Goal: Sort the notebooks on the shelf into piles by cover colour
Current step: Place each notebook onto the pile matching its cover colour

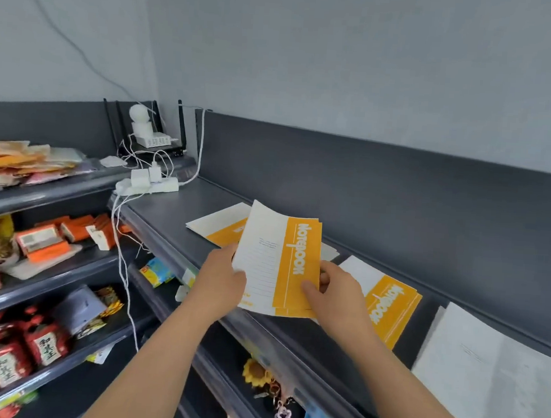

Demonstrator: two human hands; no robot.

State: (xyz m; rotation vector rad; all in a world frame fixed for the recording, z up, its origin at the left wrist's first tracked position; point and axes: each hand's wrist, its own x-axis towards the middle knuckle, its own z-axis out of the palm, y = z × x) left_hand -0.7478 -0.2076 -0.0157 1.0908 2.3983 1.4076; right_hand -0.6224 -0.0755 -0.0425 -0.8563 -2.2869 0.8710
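Both grips are on one thin stack of orange-and-white notebooks: several covers, edges fanned slightly at the top right corner and along the bottom. Left grip is clamped on the stack's white side at its 8 o'clock, thumb on the front cover, fingers hidden behind. Right grip pinches the orange band at the stack's 5 o'clock corner, thumb on the front, fingers curled behind. So the stack sits between the two grips, cover toward the person, tilted up from the shelf, lower edge over the front lip; cannot tell if it touches. Flat on the shelf at the stack's 11 o'clock, partly hidden behind it, is another orange-and-white notebook. At 4 o'clock, just past the right grip, is an orange pile, a few deep, lying flat. Further along at 4 o'clock are white-covered notebooks, parted from the orange pile by a strip of bare shelf. At 10 o'clock from the stack, at the shelf's far left end, is a white power strip with plugs and cables, a router behind it.
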